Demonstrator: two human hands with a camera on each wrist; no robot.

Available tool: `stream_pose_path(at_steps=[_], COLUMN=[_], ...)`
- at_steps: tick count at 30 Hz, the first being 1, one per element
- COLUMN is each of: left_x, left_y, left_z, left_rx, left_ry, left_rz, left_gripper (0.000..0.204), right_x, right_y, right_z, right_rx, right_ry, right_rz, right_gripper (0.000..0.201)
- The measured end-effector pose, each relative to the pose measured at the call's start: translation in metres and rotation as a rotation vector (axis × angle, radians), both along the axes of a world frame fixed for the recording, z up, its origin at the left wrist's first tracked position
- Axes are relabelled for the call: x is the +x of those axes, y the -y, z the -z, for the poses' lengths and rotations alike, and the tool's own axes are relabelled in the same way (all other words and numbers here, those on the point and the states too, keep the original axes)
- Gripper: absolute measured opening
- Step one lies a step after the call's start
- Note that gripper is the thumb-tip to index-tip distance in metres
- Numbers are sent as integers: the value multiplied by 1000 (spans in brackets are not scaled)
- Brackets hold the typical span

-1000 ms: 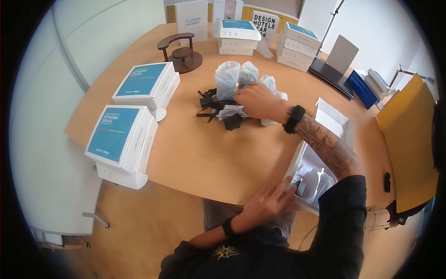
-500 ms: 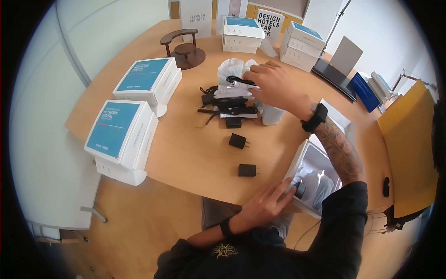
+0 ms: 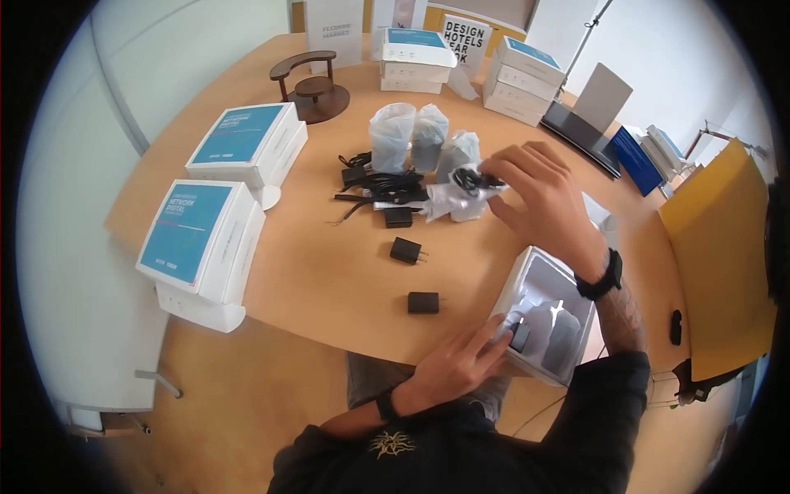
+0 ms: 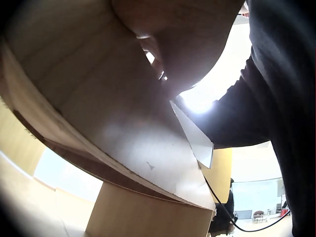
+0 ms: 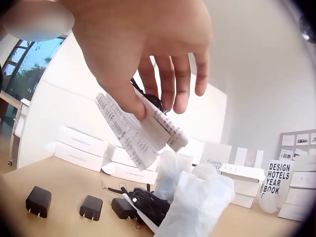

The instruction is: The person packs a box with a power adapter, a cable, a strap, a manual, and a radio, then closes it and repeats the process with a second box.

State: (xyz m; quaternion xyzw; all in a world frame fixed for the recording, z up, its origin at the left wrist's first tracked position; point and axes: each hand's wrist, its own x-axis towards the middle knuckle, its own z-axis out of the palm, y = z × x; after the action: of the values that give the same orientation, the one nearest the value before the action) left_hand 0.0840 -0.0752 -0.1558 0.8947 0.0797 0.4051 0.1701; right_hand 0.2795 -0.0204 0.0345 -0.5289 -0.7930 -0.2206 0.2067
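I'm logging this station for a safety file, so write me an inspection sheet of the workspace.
Surface: wooden table, plainly visible in front.
Job's things: open white box with a bagged item and a black adapter inside; bagged items and black plug adapters on the table.
Clutter: stacked blue-topped boxes, dark wooden stand.
Hands: left hand rests on the open box's edge; right hand pinches folded printed papers with a coiled black cable.
Cables: bunched black cables beside the bagged items.
Surroundings: upright books behind, yellow panel at right.
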Motion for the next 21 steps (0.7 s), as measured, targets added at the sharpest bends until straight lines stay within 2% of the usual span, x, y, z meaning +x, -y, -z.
stream_pose_path(at_steps=[6,8,12,18,20,21], left_x=[-3,-4,-4,-3,-3,-3], left_y=[-1,-2,-3,-3,-2,-2], left_z=[0,0,-4,-6,-8,-9], left_rx=[39,70,84,72,72,85], left_ry=[-63,-92,-68,-67,-81,-70], left_rz=[6,-38,-13,-30,-36,-39], left_gripper=[50,50,49,47,46,43], right_x=[2,6,13,32,39,39], right_y=[61,80,115,156,168,172], right_z=[0,3,8,25,30,29], right_rx=[183,188,225,291,242,140], right_ry=[118,130,138,-65,-101,-106], right_rz=[47,78,149,303,361,442], right_gripper=[44,43,38,37,38,38])
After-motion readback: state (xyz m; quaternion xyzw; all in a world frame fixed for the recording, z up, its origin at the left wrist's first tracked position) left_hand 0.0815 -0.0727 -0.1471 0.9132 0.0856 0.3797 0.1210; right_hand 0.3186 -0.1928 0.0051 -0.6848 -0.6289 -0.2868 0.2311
